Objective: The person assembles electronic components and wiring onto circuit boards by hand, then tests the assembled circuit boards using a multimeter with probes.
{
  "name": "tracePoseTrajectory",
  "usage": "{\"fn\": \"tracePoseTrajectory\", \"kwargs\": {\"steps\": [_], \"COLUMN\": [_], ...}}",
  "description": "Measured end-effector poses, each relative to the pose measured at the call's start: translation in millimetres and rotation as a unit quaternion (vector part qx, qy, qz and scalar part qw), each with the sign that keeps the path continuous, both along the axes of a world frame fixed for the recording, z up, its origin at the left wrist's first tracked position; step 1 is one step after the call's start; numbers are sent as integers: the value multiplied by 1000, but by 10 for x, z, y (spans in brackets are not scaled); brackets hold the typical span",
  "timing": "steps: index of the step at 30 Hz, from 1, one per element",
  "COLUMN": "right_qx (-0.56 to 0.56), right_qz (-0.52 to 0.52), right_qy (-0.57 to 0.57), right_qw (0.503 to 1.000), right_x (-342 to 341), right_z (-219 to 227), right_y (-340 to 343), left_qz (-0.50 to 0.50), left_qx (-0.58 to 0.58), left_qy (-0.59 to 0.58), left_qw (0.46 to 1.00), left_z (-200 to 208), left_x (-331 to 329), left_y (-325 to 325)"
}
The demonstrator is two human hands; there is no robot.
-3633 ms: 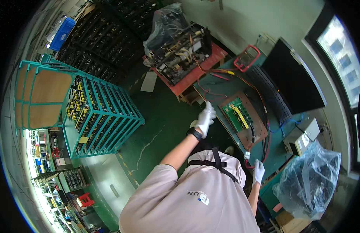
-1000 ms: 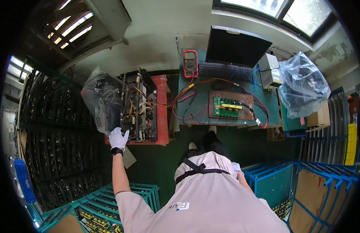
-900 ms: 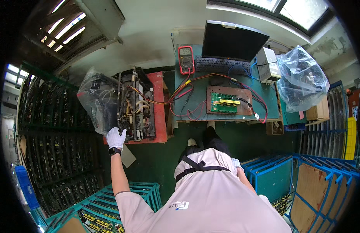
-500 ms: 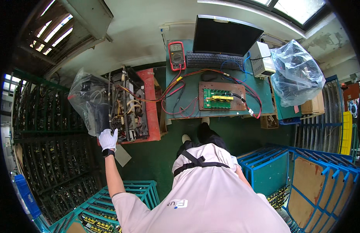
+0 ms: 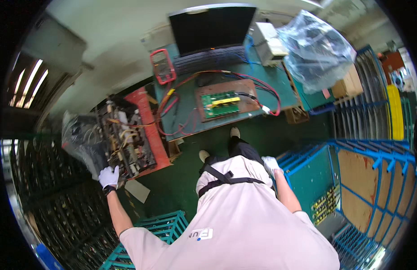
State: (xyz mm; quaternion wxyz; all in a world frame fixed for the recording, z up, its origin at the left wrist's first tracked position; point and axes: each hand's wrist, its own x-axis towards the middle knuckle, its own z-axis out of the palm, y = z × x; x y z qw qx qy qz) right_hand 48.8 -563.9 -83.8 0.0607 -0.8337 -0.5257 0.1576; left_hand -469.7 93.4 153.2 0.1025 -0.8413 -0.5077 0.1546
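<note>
My left hand (image 5: 108,176), in a white glove, rests at the near end of a dark unit wrapped in clear plastic (image 5: 80,141). Its thumb and fingers look apart, with nothing visible held in them. Right beside it lies opened electronic equipment (image 5: 127,141) full of wires, on a red stand (image 5: 147,130). My right hand (image 5: 270,164), also gloved in white, is low by my right side, next to the corner of a blue rack (image 5: 303,157). Blur hides how its fingers are set and whether they touch the rack.
Ahead, the green table (image 5: 181,121) bears a green circuit board (image 5: 219,105) on a brown plate, a red multimeter (image 5: 162,66), cables, a keyboard and a monitor (image 5: 213,29). Dark racks (image 5: 46,180) line the left. A teal rack (image 5: 165,227) stands near my left arm.
The view has turned, shifting the table left and tilting it. My right hand has come into sight by the blue rack. My left hand stays at the wrapped unit's near end.
</note>
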Motion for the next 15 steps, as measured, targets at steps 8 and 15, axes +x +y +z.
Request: {"fn": "tracePoseTrajectory", "kwargs": {"steps": [8,15], "right_qx": [163,-49], "right_qz": [-363,-98], "right_qy": [-38,169], "right_qw": [916,980], "right_x": [1624,2531], "right_z": [1246,1132], "right_y": [920,1432], "left_qz": [147,308], "left_qx": [-130,-577], "left_qy": [-461,-592], "left_qw": [865,471], "left_z": [-190,-998], "left_x": [2365,5251], "left_y": [-1477,-3608]}}
